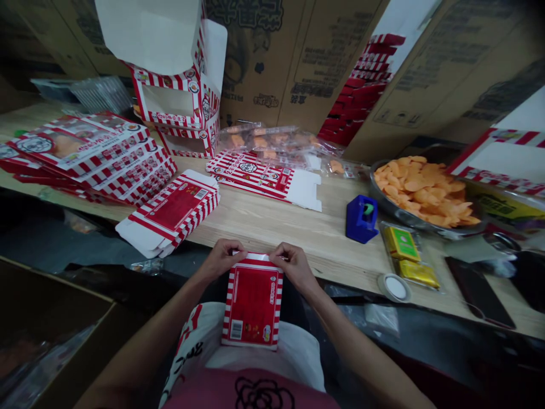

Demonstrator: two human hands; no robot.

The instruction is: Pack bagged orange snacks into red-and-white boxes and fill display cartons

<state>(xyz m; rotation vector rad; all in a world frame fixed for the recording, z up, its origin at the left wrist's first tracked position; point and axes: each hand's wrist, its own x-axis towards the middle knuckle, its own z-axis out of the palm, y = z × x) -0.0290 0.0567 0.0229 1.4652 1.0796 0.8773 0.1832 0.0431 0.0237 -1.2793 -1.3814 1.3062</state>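
A red and white striped carton (253, 301) stands on end against my lap, its red back panel with a barcode facing me. My left hand (223, 258) pinches its top left corner and my right hand (293, 264) pinches its top right corner, both at the carton's upper flap near the table's front edge. Another closed striped carton (172, 210) lies on the wooden table (264, 221) just ahead to the left.
Flat striped cartons (89, 156) are stacked at the left and one (264, 176) lies unfolded in the middle. Assembled window boxes (179, 108) stand behind. A metal bowl of orange snacks (426, 193), a blue tape dispenser (361, 218), sachets (409, 255), a tape roll (395, 287) and a phone (479, 292) sit at the right.
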